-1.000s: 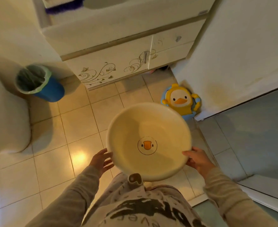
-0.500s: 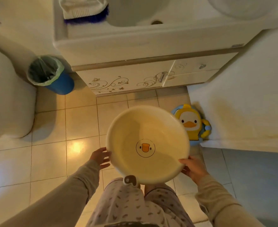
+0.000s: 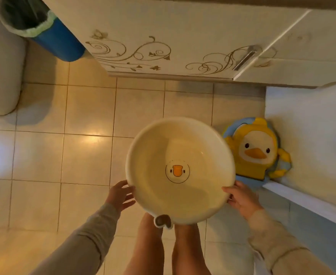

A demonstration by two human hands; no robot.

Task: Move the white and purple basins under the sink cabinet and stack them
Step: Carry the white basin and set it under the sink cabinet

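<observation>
I hold a round white basin (image 3: 157,151) with a duck face printed on its bottom, level above the tiled floor in front of my legs. My left hand (image 3: 119,195) grips its left rim and my right hand (image 3: 240,199) grips its right rim. A small hanging tab sticks out of the near rim. The sink cabinet (image 3: 183,32), cream with brown swirl patterns and a metal handle, stands straight ahead with a low gap between its base and the floor. No purple basin is in view.
A blue waste bin (image 3: 50,34) with a green liner stands left of the cabinet. A toilet base (image 3: 0,66) fills the far left. A yellow duck-shaped child seat (image 3: 256,149) leans against the white wall on the right, beside a raised threshold (image 3: 302,201).
My view has dropped lower and closer to the cabinet front; the sink top has left the frame. Both hands still hold the basin, now nearer the floor and cabinet base.
</observation>
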